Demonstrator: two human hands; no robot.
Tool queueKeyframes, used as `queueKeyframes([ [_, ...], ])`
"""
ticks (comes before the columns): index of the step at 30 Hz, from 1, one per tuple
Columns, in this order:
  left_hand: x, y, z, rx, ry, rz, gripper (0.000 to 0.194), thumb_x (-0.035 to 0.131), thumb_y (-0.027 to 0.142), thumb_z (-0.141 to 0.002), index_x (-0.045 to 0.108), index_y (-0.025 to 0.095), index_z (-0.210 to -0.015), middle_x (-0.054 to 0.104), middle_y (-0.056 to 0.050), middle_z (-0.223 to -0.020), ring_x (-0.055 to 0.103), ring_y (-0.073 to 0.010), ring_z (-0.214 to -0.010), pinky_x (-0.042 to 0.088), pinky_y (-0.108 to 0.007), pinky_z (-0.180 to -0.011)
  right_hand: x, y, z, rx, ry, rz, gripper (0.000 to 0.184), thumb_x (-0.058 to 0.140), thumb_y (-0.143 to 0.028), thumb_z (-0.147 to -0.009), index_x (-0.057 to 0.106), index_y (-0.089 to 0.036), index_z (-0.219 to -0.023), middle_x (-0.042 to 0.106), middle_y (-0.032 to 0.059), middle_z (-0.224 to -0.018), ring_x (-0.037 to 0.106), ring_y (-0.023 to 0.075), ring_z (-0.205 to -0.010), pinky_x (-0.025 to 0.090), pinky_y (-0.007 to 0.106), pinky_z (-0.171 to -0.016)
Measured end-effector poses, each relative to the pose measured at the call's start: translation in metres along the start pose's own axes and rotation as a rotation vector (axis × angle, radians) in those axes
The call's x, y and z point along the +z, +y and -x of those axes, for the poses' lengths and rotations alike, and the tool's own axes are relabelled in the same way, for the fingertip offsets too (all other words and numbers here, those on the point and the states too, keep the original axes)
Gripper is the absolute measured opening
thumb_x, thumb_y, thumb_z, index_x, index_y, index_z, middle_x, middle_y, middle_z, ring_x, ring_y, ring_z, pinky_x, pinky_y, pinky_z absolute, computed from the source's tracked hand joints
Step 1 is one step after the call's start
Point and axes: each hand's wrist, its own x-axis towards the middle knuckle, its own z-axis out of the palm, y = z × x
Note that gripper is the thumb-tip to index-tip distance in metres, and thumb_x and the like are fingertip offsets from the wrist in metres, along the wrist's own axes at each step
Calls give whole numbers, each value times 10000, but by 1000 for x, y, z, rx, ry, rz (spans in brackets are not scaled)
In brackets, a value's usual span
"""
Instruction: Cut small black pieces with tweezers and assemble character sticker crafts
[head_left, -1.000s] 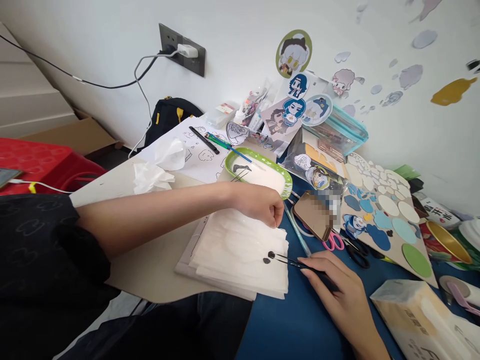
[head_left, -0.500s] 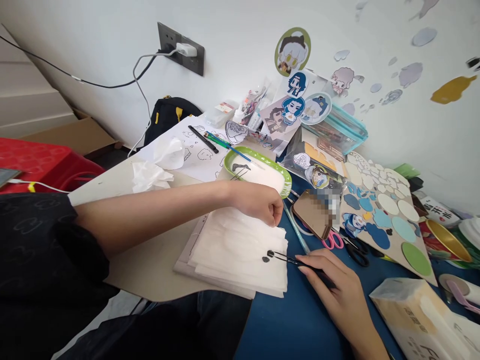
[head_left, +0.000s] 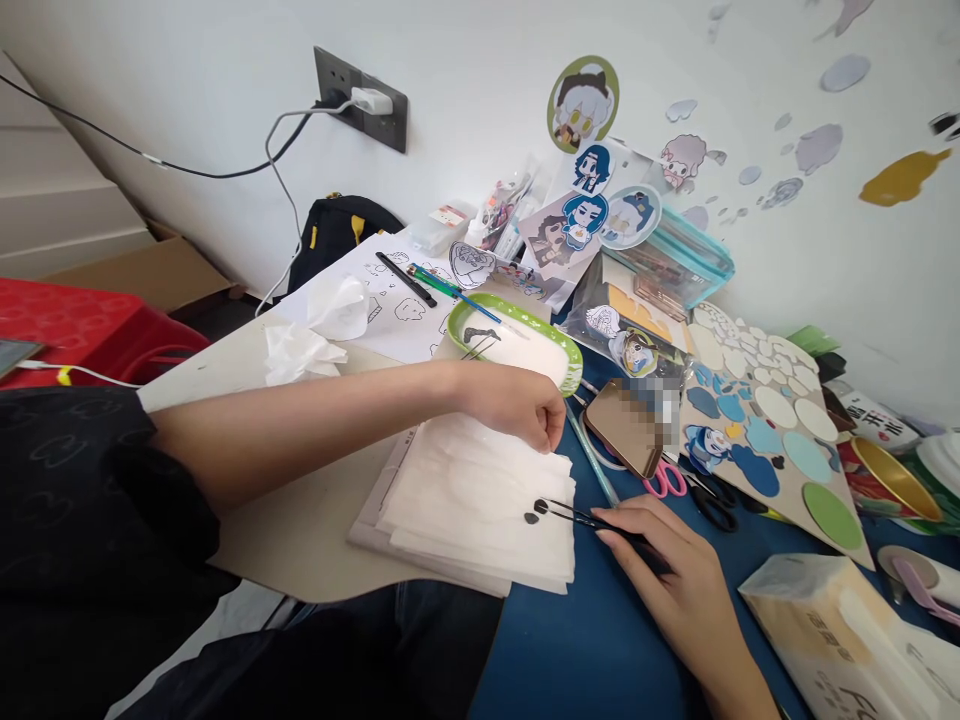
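In the head view, my right hand grips a pair of black tweezers. The tips reach a small dark round piece on a stack of white tissue sheets. Beside it lies a second dark oval piece. My left hand is curled closed over the far edge of the tissue; its fingertips are tucked under, so anything in them is hidden. Just beyond that hand, a green-rimmed dish holds white liquid with a dark piece in it. A thin brush lies across its rim.
Right of the tissue are a phone, pink scissors, black scissors and a board of cut paper shapes. A tissue pack stands at the lower right. Crumpled tissue lies at the left.
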Motion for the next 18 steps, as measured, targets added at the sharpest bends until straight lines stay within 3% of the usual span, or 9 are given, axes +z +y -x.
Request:
queueKeyframes([
  [9, -1, -1, 1, 25, -14, 15, 169, 543, 216, -740, 629, 149, -868, 666, -18, -826, 585, -130, -756, 396, -211, -620, 1, 1, 2, 58, -35, -27, 168, 546, -186, -872, 601, -261, -1012, 595, 19, -901, 590, 127, -805, 463, 204, -633],
  [18, 0, -2, 1, 24, 1, 15, 151, 544, 207, -738, 627, 153, -851, 673, -13, -827, 585, -128, -765, 397, -210, -640, 0, 0, 4, 8, -12, 13, 193, 551, -162, -866, 604, -248, -1031, 591, 31, -894, 590, 123, -774, 461, 200, -602],
])
